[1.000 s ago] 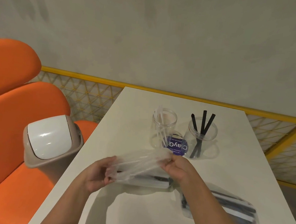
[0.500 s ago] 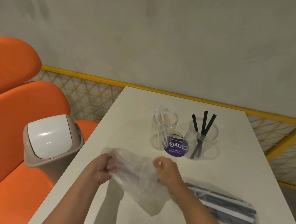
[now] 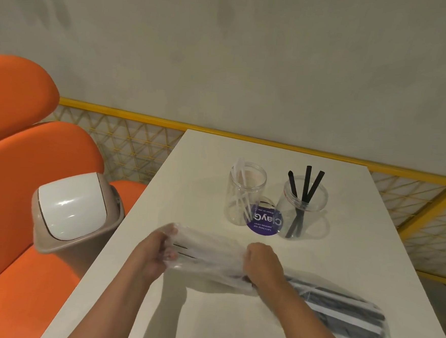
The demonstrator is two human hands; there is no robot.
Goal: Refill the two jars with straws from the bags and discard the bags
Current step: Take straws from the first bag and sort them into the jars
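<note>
Grip of left hand [image 3: 155, 254] and right hand [image 3: 261, 264] clamps bag [image 3: 210, 256], contents seemingly blurred.

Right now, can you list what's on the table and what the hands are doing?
Hands: left hand and right hand grip a clear bag by its ends
Left jar: a few white straws
Right jar: three black straws
Other bag: dark straws inside, lying on the table
Bin: beside the table, on the left

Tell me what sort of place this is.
Probably an office pantry or café seating corner: a white-straw jar and a black-straw jar on a white table, a purple sticker that seems to say "keep our pantries clean", orange seats and a swing-lid bin.
</note>
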